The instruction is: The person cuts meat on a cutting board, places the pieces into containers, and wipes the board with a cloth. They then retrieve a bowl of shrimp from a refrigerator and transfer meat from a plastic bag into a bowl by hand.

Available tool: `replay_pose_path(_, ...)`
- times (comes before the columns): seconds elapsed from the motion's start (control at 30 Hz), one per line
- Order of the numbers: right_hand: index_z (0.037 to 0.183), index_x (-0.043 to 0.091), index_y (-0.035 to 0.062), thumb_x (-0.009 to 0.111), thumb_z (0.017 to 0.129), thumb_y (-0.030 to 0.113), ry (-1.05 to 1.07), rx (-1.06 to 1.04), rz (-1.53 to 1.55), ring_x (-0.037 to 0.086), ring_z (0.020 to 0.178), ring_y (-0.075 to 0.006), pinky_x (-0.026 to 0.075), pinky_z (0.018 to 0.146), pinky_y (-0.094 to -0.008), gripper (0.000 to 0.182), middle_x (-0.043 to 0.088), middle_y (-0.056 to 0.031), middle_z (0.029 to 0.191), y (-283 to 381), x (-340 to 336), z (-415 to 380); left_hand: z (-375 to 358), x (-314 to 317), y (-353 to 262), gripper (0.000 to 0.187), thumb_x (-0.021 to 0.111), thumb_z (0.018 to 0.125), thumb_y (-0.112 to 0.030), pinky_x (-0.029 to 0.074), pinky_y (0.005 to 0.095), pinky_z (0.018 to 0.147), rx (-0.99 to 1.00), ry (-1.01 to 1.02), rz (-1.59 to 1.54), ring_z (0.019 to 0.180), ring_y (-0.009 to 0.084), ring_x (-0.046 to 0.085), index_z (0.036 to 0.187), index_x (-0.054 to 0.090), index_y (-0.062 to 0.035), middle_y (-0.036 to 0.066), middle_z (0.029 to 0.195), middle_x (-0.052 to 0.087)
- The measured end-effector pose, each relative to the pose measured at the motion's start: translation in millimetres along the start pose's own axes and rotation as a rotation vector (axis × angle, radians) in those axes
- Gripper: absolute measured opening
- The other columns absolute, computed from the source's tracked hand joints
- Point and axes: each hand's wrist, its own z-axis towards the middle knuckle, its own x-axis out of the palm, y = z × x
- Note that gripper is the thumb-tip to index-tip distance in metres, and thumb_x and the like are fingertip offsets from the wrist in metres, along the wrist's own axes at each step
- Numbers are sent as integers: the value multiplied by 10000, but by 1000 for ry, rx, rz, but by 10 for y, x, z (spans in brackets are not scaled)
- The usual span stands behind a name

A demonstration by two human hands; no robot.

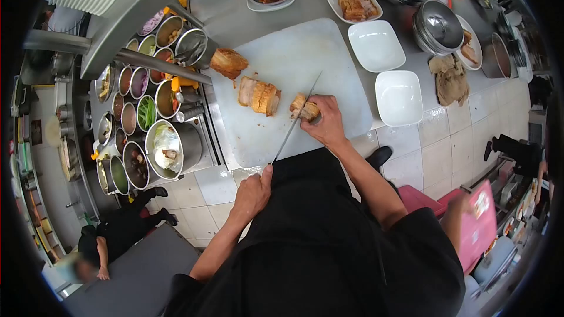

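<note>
Left hand [252,195] closed in a full grip, just short of the bench's [311,0] near edge. Right hand [326,122] beyond that edge, fingers bent and pinching. Both forearms [370,179] bare, angled forward and inward.

A long, slim knife [290,129] is held slantwise over the white cutting board [341,64], its handle gripped at the board's near edge and its tip angled toward the board's far right. The blade, straight and dark grey, is seen almost edge-on. Beneath its middle, a small chunk of cooked meat [296,105] is set close to the board's centre, where it is crossed by the blade (how deep any cut runs cannot be told from above). The chunk is golden brown, marked with paler layers, and its right-hand end is partly hidden.
</note>
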Motion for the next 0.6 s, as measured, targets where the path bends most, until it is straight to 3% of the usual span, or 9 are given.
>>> replay_pose_path(0.1, 1021, 594, 39, 718, 582, 77, -31, -27, -16, 542, 977, -326, 480, 848, -401, 458, 615, -137, 986, -13, -2, -41, 221, 155, -56, 735, 341, 971, -547, 462, 542, 833, 154, -10, -27, 875, 549, 578, 852, 648, 109, 400, 841, 590)
replay_pose_path(0.17, 1027, 592, 27, 729, 591, 83, -4, 2, -40, 541, 970, -331, 479, 844, -404, 461, 613, -137, 996, 1, -24, -53, 264, 103, -295, 742, 330, 973, -547, 465, 544, 808, 114, -37, -92, 857, 551, 575, 807, 630, 111, 392, 810, 588)
replay_pose_path(0.47, 1193, 502, 46, 782, 612, 146, 39, 44, 12, 526, 1089, -315, 495, 875, -385, 653, 513, -164, 1208, -30, -175, -106, -18, -153, -273, 759, 322, 969, -577, 456, 524, 760, 61, -58, -209, 817, 528, 589, 778, 595, 105, 367, 765, 591)
replay_pose_path(0.6, 1145, 523, 37, 784, 613, 127, 50, 4, 10, 552, 1042, -307, 509, 842, -372, 600, 536, -158, 1165, -33, -187, -93, -120, -89, -299, 717, 339, 976, -550, 452, 531, 748, 85, -43, -225, 810, 533, 584, 770, 592, 89, 368, 761, 588)
